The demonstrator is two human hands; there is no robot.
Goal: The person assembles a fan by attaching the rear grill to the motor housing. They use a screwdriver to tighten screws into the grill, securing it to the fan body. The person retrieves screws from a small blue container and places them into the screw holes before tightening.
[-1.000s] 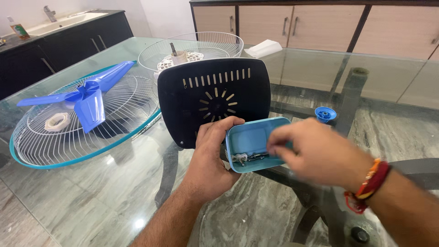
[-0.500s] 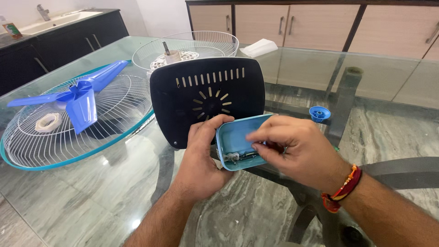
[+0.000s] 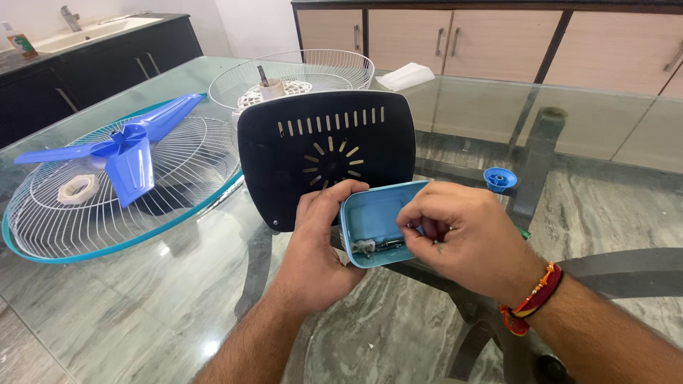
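My left hand (image 3: 318, 242) grips the left edge of a small light-blue tray (image 3: 373, 217) that holds several small screws and metal bits (image 3: 373, 246). My right hand (image 3: 462, 238) reaches into the tray from the right, fingertips pinched together just above the screws; whether a screw sits between them I cannot tell. Directly behind the tray stands a black vented fan motor cover (image 3: 327, 153) on the glass table (image 3: 142, 299).
A white wire fan guard with a teal rim (image 3: 107, 220) lies at the left with a blue fan blade (image 3: 124, 153) and a white ring nut on it. A second wire guard (image 3: 306, 71) sits behind the cover. A blue cap (image 3: 499, 179) lies at the right, a folded white cloth (image 3: 405, 76) farther back.
My right hand came in from the right over the tray and closed its fingertips inside it. The left hand has kept its grip on the tray.
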